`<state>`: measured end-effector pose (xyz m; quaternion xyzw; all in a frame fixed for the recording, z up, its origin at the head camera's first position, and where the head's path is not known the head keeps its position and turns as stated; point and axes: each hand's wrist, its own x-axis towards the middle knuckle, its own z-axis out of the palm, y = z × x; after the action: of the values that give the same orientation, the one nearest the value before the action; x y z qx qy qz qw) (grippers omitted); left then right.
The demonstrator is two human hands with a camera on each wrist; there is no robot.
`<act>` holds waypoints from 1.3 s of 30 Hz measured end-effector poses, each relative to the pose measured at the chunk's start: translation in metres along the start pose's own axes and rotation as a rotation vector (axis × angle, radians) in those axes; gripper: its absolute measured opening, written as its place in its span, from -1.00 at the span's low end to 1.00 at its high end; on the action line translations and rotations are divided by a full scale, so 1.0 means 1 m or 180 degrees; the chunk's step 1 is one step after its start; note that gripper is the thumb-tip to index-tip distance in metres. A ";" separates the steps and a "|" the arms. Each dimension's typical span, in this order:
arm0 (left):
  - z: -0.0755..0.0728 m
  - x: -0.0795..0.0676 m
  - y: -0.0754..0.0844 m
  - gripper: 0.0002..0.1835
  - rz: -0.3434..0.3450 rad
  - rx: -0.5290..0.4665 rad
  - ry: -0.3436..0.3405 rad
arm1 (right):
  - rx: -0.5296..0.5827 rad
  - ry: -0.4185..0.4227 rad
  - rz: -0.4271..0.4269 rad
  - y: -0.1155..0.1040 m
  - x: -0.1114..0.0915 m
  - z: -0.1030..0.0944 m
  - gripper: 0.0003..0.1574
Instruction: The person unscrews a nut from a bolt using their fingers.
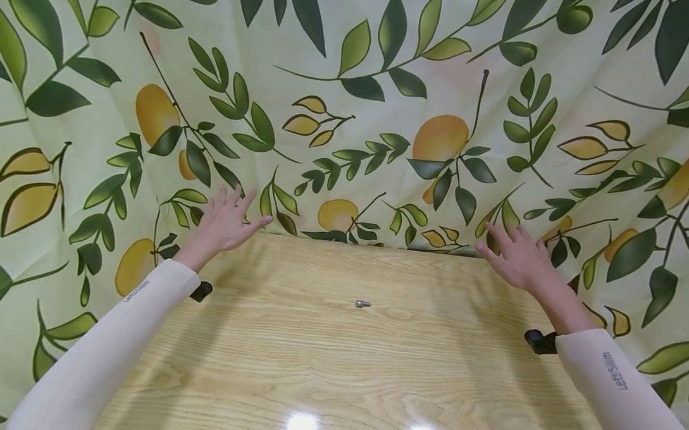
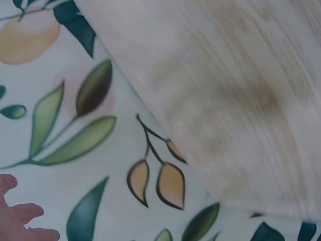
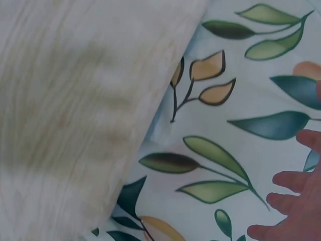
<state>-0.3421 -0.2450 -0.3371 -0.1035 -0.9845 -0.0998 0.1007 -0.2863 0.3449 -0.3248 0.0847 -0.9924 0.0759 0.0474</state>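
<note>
A small metal screw [image 1: 363,303] with a thick cylindrical head lies on its side on the wooden tabletop [image 1: 339,360], its head toward the left. My left hand [image 1: 221,223] is held out over the table's far left corner, fingers spread, holding nothing. Over the far right part, my right hand [image 1: 520,256] is likewise spread and holds nothing. Both hands are well apart from the screw. In the left wrist view, fingertips of the left hand [image 2: 22,216] show at the lower left; the right wrist view has the right hand [image 3: 296,196] at its right edge.
A cloth [image 1: 376,127] printed with leaves and orange fruit hangs behind the table and along both sides. Black wrist mounts [image 1: 541,342] show beneath the light sleeves [image 1: 103,339]. Two bright light reflections lie on the wood near the front.
</note>
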 end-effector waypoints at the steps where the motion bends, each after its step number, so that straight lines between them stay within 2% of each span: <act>1: 0.001 -0.002 0.002 0.05 0.0015 -0.0015 0.0015 | 0.0020 0.0023 -0.0025 -0.002 -0.002 0.002 0.02; 5: 0.007 -0.010 0.009 0.05 0.0082 -0.0041 0.0021 | 0.0138 0.0089 -0.0131 -0.010 -0.010 0.012 -0.04; 10: 0.017 -0.025 0.020 0.01 0.0193 -0.0216 0.0037 | 0.0342 0.0152 -0.0217 -0.024 -0.021 0.028 -0.09; 18: 0.034 -0.049 0.045 -0.05 0.0420 -0.0518 0.0093 | 0.0560 0.0250 -0.0327 -0.048 -0.043 0.048 -0.09; 23: 0.046 -0.060 0.062 -0.10 0.0562 -0.0764 0.0023 | 0.0828 0.0237 -0.0383 -0.060 -0.050 0.062 -0.11; 33: 0.075 -0.070 0.090 -0.23 0.0834 -0.1055 -0.0229 | 0.1227 0.0339 -0.0484 -0.077 -0.055 0.090 -0.21; 39: 0.086 -0.071 0.101 -0.30 0.0815 -0.1142 -0.0348 | 0.1429 0.0298 -0.0435 -0.086 -0.056 0.100 -0.27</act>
<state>-0.2671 -0.1421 -0.4176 -0.2492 -0.9337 -0.2540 0.0390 -0.2247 0.2543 -0.4173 0.1564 -0.9393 0.2951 0.0784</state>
